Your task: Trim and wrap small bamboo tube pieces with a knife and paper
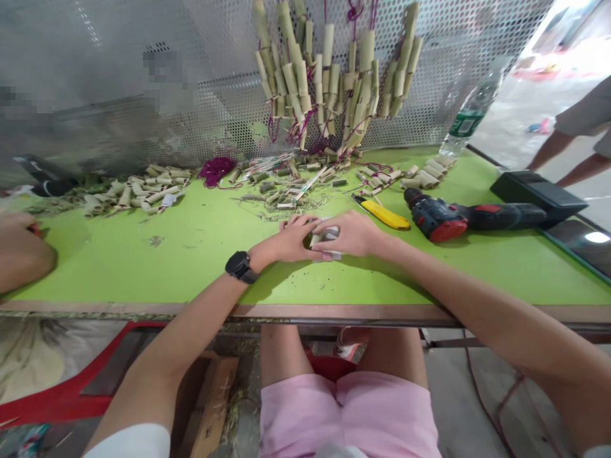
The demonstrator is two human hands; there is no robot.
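Note:
My left hand (292,239), with a black watch on the wrist, and my right hand (356,233) meet over the green table. Between them is a short, pale bamboo piece (316,240). The thumb and fingers of my right hand curl round it, and my left hand closes on it from the other side. Under the fingers lies a small white sheet (335,256), perhaps paper or cloth, mostly covered. A yellow utility knife (386,214) rests just beyond my right hand. Dark specks dot the table in front of my hands.
Bamboo tubes on purple cord (356,95) hang from the perforated metal panel. Cut bamboo pieces (138,191) are heaped at left, near a purple cord bundle (216,172). A cordless drill (442,216) and a water bottle (465,124) are at right. Another person's arm (23,254) rests far left.

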